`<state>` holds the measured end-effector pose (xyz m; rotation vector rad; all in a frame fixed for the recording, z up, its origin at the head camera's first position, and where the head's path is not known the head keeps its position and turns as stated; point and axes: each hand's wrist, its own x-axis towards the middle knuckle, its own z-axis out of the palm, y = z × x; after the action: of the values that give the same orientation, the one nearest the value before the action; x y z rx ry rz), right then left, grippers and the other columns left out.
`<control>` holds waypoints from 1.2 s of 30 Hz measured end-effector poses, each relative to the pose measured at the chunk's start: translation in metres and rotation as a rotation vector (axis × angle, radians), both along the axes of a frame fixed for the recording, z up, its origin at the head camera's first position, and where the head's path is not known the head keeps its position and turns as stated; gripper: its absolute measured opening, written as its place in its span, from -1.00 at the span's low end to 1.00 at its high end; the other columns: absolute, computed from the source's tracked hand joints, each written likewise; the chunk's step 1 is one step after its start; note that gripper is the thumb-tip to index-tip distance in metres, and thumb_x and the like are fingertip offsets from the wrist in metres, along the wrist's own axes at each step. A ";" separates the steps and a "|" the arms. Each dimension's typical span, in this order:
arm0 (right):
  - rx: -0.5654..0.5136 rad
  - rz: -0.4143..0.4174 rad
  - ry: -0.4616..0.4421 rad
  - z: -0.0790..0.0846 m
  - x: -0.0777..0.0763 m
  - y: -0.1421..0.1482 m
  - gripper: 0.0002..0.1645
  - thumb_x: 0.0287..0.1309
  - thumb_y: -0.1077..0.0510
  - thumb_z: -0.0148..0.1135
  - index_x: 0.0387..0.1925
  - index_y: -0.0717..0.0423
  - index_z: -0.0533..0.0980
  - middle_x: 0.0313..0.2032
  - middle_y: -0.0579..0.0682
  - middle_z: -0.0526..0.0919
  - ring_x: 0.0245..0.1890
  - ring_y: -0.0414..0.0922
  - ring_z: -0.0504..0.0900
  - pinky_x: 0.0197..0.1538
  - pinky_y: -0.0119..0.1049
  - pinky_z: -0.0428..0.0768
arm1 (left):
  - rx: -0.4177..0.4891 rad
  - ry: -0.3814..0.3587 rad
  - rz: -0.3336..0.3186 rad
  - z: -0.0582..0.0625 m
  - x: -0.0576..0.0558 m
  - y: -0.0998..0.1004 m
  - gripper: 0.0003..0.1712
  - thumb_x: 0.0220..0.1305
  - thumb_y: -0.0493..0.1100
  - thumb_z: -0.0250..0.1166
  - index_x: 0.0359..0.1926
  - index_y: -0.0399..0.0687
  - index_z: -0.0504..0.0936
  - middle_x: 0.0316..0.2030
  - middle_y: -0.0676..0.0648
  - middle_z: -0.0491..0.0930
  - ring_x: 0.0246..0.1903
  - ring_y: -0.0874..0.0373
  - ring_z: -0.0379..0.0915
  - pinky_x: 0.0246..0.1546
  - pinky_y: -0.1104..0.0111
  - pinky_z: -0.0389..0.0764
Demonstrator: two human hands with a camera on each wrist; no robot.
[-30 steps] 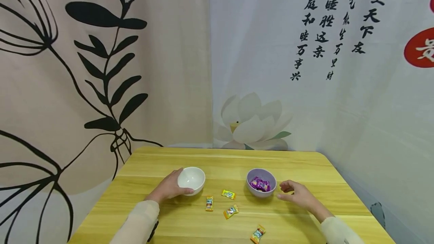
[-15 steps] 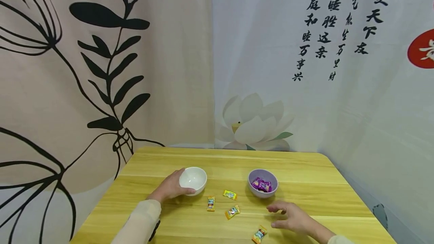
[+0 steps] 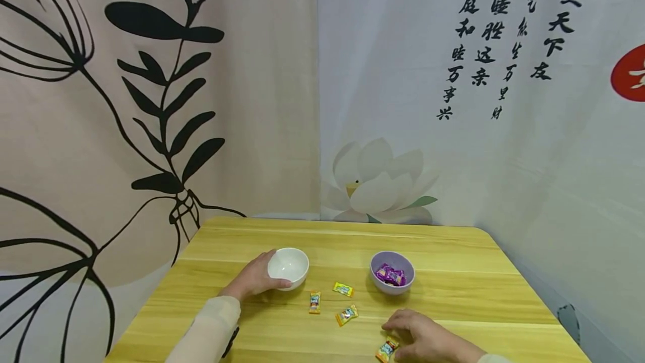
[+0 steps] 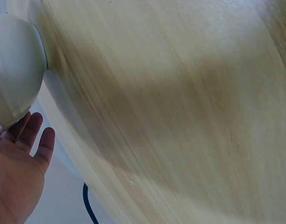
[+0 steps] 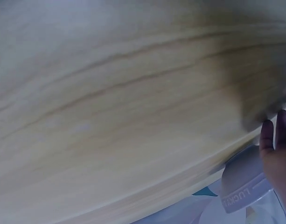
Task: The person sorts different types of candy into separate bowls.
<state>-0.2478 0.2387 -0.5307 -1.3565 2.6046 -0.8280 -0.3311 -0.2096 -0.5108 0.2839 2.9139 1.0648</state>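
Observation:
A white bowl [image 3: 288,269] stands at the left of the table, its inside bare. My left hand [image 3: 257,279] holds it by the left side, thumb along the near wall, fingers around the back; in the left wrist view several fingertips show beside the bowl [image 4: 17,70]. Near the front edge, a yellow-orange wrapped candy [image 3: 387,349] lies right at the fingertips of my right hand [image 3: 428,338], whose thumb and fingers are spread apart. Farther back is a purple bowl [image 3: 392,289] containing several purple wrapped candies [image 3: 391,274].
Between the bowls lie three more yellow wrapped candies: one upright in view [image 3: 314,302], a yellow-green one [image 3: 344,288] and a tilted one [image 3: 347,315]. The wooden table [image 3: 302,234] ends at a printed cloth backdrop [image 3: 272,128].
My right hand has moved from beside the purple bowl toward the front and left, to the nearest candy. My left hand has stayed on the white bowl.

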 end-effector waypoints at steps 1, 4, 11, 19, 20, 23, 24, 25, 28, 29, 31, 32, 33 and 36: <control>0.010 0.006 0.013 -0.001 -0.001 -0.001 -0.45 0.17 -0.11 0.40 0.12 0.07 0.60 0.02 -0.17 0.57 0.04 -0.25 0.49 0.11 -0.27 0.50 | 0.003 -0.004 0.002 0.000 0.000 0.000 0.37 -0.17 0.32 0.58 0.49 -0.30 0.13 0.36 -0.34 0.28 0.23 -0.25 0.32 0.19 -0.14 0.36; 0.026 0.025 0.020 -0.001 -0.003 -0.002 -0.52 0.19 -0.11 0.37 0.09 0.00 0.63 -0.01 -0.23 0.56 0.00 -0.28 0.47 0.08 -0.28 0.51 | 0.000 -0.003 0.001 0.000 0.001 0.001 0.37 -0.16 0.31 0.59 0.49 -0.30 0.13 0.35 -0.34 0.29 0.23 -0.25 0.33 0.17 -0.14 0.37; 0.032 0.065 0.077 0.002 -0.005 -0.006 -0.64 0.20 -0.07 0.37 0.02 -0.11 0.67 -0.08 -0.26 0.53 -0.09 -0.34 0.43 -0.08 -0.39 0.50 | 0.024 -0.011 0.006 0.001 0.000 0.003 0.36 -0.17 0.29 0.60 0.49 -0.29 0.13 0.36 -0.35 0.27 0.23 -0.26 0.33 0.17 -0.17 0.36; 0.040 0.052 0.145 0.003 -0.006 -0.009 -0.78 0.14 -0.02 0.43 -0.14 -0.21 0.70 -0.13 -0.30 0.52 -0.12 -0.35 0.43 -0.11 -0.37 0.50 | 0.026 -0.020 0.012 0.000 -0.002 0.003 0.38 -0.17 0.32 0.58 0.51 -0.25 0.11 0.38 -0.32 0.25 0.25 -0.24 0.31 0.19 -0.15 0.35; 0.041 0.049 0.143 0.003 -0.006 -0.010 -0.79 0.15 -0.03 0.42 -0.14 -0.20 0.70 -0.14 -0.31 0.52 -0.12 -0.35 0.44 -0.11 -0.37 0.50 | 0.026 -0.019 0.010 0.000 -0.002 0.003 0.37 -0.17 0.31 0.59 0.51 -0.25 0.11 0.38 -0.32 0.26 0.25 -0.24 0.31 0.19 -0.15 0.35; 0.031 0.045 0.142 0.002 -0.007 -0.015 -0.79 0.18 -0.04 0.40 -0.14 -0.17 0.69 -0.16 -0.33 0.56 -0.15 -0.37 0.48 -0.12 -0.37 0.52 | 0.021 -0.020 0.009 0.001 -0.001 0.003 0.37 -0.17 0.30 0.59 0.51 -0.25 0.12 0.37 -0.32 0.26 0.25 -0.25 0.31 0.19 -0.16 0.35; 0.026 0.042 0.142 0.002 -0.007 -0.017 -0.80 0.19 -0.04 0.39 -0.14 -0.16 0.69 -0.17 -0.33 0.57 -0.15 -0.37 0.50 -0.12 -0.37 0.53 | 0.021 -0.018 0.007 0.000 -0.001 0.003 0.37 -0.17 0.30 0.59 0.50 -0.26 0.12 0.37 -0.32 0.26 0.24 -0.25 0.31 0.18 -0.16 0.35; 0.018 0.038 0.139 0.002 -0.007 -0.019 -0.80 0.20 -0.04 0.38 -0.14 -0.14 0.69 -0.18 -0.33 0.59 -0.16 -0.38 0.52 -0.12 -0.37 0.54 | 0.019 -0.017 0.005 0.001 -0.001 0.004 0.36 -0.17 0.30 0.59 0.50 -0.26 0.12 0.37 -0.32 0.27 0.24 -0.25 0.31 0.18 -0.16 0.35; -0.006 0.012 0.110 0.004 -0.008 -0.029 -0.78 0.22 -0.04 0.37 -0.15 -0.07 0.69 -0.20 -0.34 0.62 -0.20 -0.39 0.55 -0.16 -0.39 0.56 | 0.017 -0.013 0.003 0.000 0.000 0.003 0.36 -0.17 0.29 0.60 0.50 -0.27 0.13 0.36 -0.32 0.28 0.23 -0.24 0.32 0.18 -0.16 0.36; -0.015 -0.004 0.101 0.006 -0.009 -0.033 -0.77 0.22 -0.04 0.37 -0.15 -0.05 0.70 -0.21 -0.34 0.62 -0.20 -0.39 0.55 -0.17 -0.39 0.57 | 0.019 -0.013 0.004 -0.001 0.000 0.003 0.36 -0.17 0.28 0.60 0.50 -0.27 0.13 0.36 -0.32 0.28 0.23 -0.24 0.32 0.18 -0.16 0.36; -0.040 -0.045 0.068 0.009 -0.010 -0.041 -0.76 0.21 -0.03 0.38 -0.15 -0.01 0.71 -0.22 -0.34 0.63 -0.22 -0.38 0.56 -0.19 -0.39 0.58 | 0.020 -0.016 0.008 -0.001 0.000 0.002 0.36 -0.17 0.28 0.60 0.50 -0.27 0.13 0.36 -0.32 0.28 0.23 -0.24 0.32 0.18 -0.16 0.36; -0.053 -0.067 0.057 0.011 -0.011 -0.046 -0.75 0.21 -0.03 0.38 -0.15 0.00 0.71 -0.23 -0.33 0.63 -0.22 -0.38 0.56 -0.19 -0.38 0.59 | 0.021 -0.018 0.011 0.000 0.000 0.002 0.36 -0.17 0.28 0.60 0.50 -0.26 0.13 0.36 -0.32 0.28 0.23 -0.24 0.32 0.18 -0.15 0.36; -0.069 -0.088 0.053 0.012 -0.013 -0.050 -0.75 0.21 -0.02 0.38 -0.15 0.01 0.71 -0.23 -0.32 0.64 -0.22 -0.36 0.57 -0.19 -0.36 0.60 | 0.021 -0.018 0.012 0.000 0.000 0.002 0.36 -0.18 0.28 0.60 0.50 -0.26 0.13 0.36 -0.32 0.28 0.23 -0.24 0.32 0.18 -0.16 0.36; -0.111 -0.152 0.067 0.016 -0.016 -0.062 -0.74 0.20 -0.02 0.38 -0.15 0.02 0.71 -0.26 -0.30 0.63 -0.24 -0.32 0.57 -0.19 -0.29 0.61 | 0.015 -0.022 0.019 -0.001 -0.001 0.001 0.37 -0.18 0.31 0.59 0.50 -0.24 0.13 0.37 -0.32 0.27 0.24 -0.25 0.31 0.18 -0.17 0.35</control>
<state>-0.2640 0.1767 -0.5149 -1.2437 2.7801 -0.9776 -0.3319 -0.2086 -0.5121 0.2436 2.8962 1.0857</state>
